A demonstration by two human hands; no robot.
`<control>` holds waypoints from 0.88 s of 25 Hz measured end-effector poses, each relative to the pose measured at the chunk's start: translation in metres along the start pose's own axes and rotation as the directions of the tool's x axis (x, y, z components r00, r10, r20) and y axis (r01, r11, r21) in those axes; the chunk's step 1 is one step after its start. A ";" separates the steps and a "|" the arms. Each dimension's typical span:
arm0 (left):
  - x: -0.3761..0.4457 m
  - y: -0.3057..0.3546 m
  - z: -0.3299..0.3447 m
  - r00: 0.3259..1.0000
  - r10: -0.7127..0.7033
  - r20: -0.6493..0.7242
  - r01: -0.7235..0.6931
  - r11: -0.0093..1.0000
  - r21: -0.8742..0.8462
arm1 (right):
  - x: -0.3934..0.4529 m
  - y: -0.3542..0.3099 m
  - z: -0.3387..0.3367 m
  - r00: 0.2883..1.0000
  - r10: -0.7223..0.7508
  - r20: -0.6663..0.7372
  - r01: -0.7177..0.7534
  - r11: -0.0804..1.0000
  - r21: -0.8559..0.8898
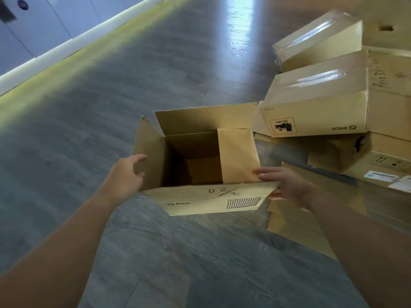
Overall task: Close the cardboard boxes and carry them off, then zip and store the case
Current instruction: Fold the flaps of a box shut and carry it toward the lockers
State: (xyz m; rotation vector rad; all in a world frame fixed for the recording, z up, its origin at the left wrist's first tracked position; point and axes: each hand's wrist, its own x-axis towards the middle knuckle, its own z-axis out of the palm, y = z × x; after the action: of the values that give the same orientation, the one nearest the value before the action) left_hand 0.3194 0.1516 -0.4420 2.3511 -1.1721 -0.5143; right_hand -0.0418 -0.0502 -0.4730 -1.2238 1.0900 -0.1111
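Grey wood-grain floor planks (93, 121) with a dull sheen run under us, streaked by glare farther off. Closest to us, our two bare forearms reach forward to an open cardboard box (200, 197) standing on the floor, smooth tan corrugated board with "PICO", a barcode and a handwritten "02/2" on its near flap. Our left hand (126, 174) curls around the edge of the upright left flap, thumb on the inner side. Our right hand (287, 185) pinches the right end of the near flap, fingers also lying on the right flap, which is folded flat over the opening. The far flap stands up; the inside is dark and we cannot tell what it holds.

Just right of it sits a pile of closed cardboard boxes (322, 103), rectangular, sealed with glossy clear tape, one showing a "PICO" mark and a red-bordered label upside down. Beyond, a pale skirting strip (66, 50) meets lavender cabinet doors (44, 21).
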 end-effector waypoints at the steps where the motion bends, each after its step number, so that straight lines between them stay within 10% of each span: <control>1: 0.000 -0.003 0.002 1.000 -0.015 -0.006 0.016 0.995 0.094 | -0.002 0.001 -0.002 0.999 -0.013 0.042 0.016 0.998 -0.068; 5: -0.010 0.002 0.015 0.982 0.173 -0.077 -0.076 0.731 0.679 | -0.011 0.015 -0.003 0.982 -0.086 0.168 0.162 0.838 -0.522; 8: -0.025 0.010 0.041 0.965 0.245 0.090 -0.216 0.556 0.803 | -0.010 0.032 0.006 0.980 -0.177 0.093 0.186 0.644 -0.742; 14: -0.039 0.002 0.093 0.967 0.083 0.242 -0.224 0.731 0.644 | -0.007 0.040 0.051 0.911 -0.410 0.047 0.149 0.221 -0.964; 22: -0.042 -0.007 0.107 0.969 0.067 0.237 -0.202 0.767 0.609 | 0.001 0.033 0.145 0.839 -0.389 0.380 0.430 0.047 -0.902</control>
State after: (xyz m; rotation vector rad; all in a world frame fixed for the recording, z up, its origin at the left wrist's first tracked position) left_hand 0.2452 0.1644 -0.5284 2.7740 -1.8312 -0.3442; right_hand 0.0472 0.0627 -0.5096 -2.7730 0.6266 0.2481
